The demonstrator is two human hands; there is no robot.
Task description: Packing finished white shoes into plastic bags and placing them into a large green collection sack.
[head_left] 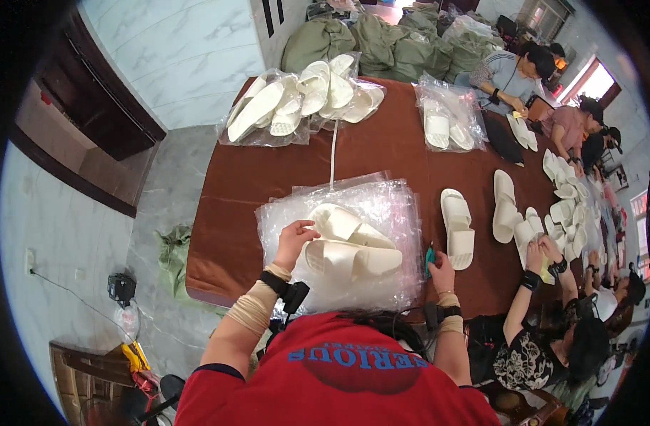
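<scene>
A pair of white slide slippers [353, 259] lies side by side on a stack of clear plastic bags [353, 298] in front of me. My left hand [294, 241] is at the left end of the pair, its fingers bent and drawn together against the slippers' edge. Whether they pinch a slipper or the film is too small to make out. At the right edge of the stack, my right hand [441, 272] is closed around a small teal-green object [429, 259]. Most of that object is hidden by the fingers. A single white slipper [458, 227] lies just beyond my right hand.
Bagged white slippers [296, 99] are heaped at the table's far left, with another bagged pair [446, 124] at the far right. More loose slippers [566, 224] cover the brown table's [240, 213] right side, where co-workers' hands [542, 255] handle them. Green sacks [382, 46] stand behind.
</scene>
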